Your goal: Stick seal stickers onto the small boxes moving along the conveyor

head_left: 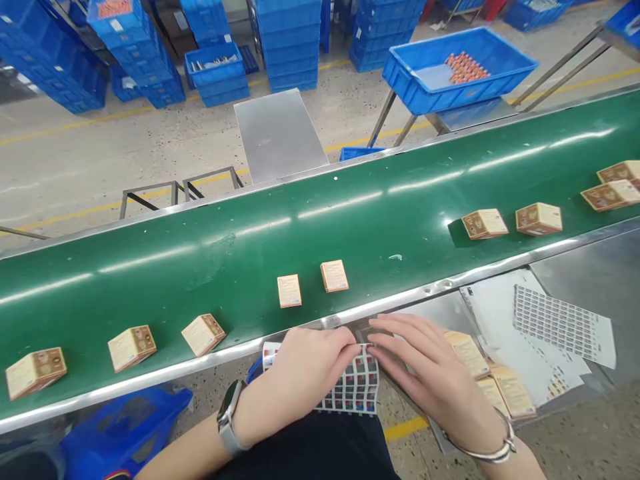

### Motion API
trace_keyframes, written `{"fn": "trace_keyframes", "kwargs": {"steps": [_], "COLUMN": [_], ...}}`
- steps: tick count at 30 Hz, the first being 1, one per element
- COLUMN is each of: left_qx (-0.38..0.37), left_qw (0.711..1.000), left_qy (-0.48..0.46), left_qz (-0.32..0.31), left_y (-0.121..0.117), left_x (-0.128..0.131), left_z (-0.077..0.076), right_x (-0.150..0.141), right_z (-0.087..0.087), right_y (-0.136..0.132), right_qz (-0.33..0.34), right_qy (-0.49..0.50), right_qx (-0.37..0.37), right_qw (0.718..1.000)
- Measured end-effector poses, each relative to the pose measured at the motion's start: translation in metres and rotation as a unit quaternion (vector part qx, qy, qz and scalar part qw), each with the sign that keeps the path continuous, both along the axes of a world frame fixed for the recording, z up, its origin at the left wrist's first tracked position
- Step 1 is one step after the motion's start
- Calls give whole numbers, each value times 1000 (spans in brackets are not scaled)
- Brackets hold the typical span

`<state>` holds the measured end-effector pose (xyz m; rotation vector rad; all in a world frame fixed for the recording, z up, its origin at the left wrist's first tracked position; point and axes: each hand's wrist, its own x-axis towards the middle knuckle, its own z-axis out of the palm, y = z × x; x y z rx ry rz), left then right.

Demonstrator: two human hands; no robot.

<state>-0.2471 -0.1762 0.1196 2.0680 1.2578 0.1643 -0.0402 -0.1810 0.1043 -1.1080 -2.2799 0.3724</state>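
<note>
The conveyor belt (225, 253) is faced with smooth, glossy material and edged by a shiny metal rail (150, 377); the boxes (289, 291) are made of matt card, the sticker sheet (367, 380) of paper, the crates (475, 93) of plastic.

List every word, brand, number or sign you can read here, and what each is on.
No text can be read with certainty.
Small boxes on the belt: printed lines, too small and blurred.
Sticker sheet under the left hand: tiny print, unreadable.
Sheet on the side table: rows of small marks, unreadable.
White tag on a blue crate: too small.
</note>
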Motion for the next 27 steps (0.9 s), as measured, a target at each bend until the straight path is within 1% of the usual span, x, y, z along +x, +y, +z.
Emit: {"fn": "trace_keyframes", "kwargs": {"steps": [2, 4, 6, 8, 10, 11, 12, 13, 15, 18, 20, 21, 23, 25, 27], "left_qx": [-22, -43, -66, -93, -124, -136, -144, -143, -110, -26, 24, 44, 66, 69, 58], "left_qw": [1000, 999, 998, 995, 991, 989, 988, 988, 994, 997, 995, 993, 989, 986, 984], "left_qy": [4, 9, 15, 17, 23, 27, 30, 29, 8, 13, 29, 38, 55, 70, 82], "left_qz": [2, 2, 11, 32, 52, 56, 53, 41, -5, -69, -95, -103, -119, -133, -148], "left_y": [3, 7, 11, 16, 22, 24, 27, 29, 31, 34, 37, 39, 43, 46, 49], "left_x": [2, 5, 10, 13, 16, 17, 18, 20, 25, 39, 49, 54, 61, 67, 71], "left_z": [-2, -3, -5, -11, -24, -34, -47, -61, -93, -142, -169, -180, -196, -205, -207], "right_x": [-1, -1, 2, 8, 19, 25, 31, 37, 44, 43, 36, 33, 26, 22, 20], "right_z": [0, 0, -3, -9, -21, -31, -44, -59, -96, -153, -183, -195, -211, -219, -222], "right_y": [1, 2, 3, 5, 10, 14, 18, 24, 40, 65, 78, 83, 90, 91, 90], "right_qz": [14, 26, 30, 27, 4, -24, -61, -105, -188, -261, -289, -299, -311, -324, -348], "right_qy": [-39, -52, -41, -3, 58, 93, 128, 163, 229, 317, 344, 350, 350, 352, 364], "right_qx": [38, 65, 65, 18, -79, -137, -195, -250, -338, -417, -442, -449, -458, -461, -450], "right_qw": [998, 996, 997, 999, 995, 986, 970, 949, 893, 811, 776, 766, 756, 748, 737]}}
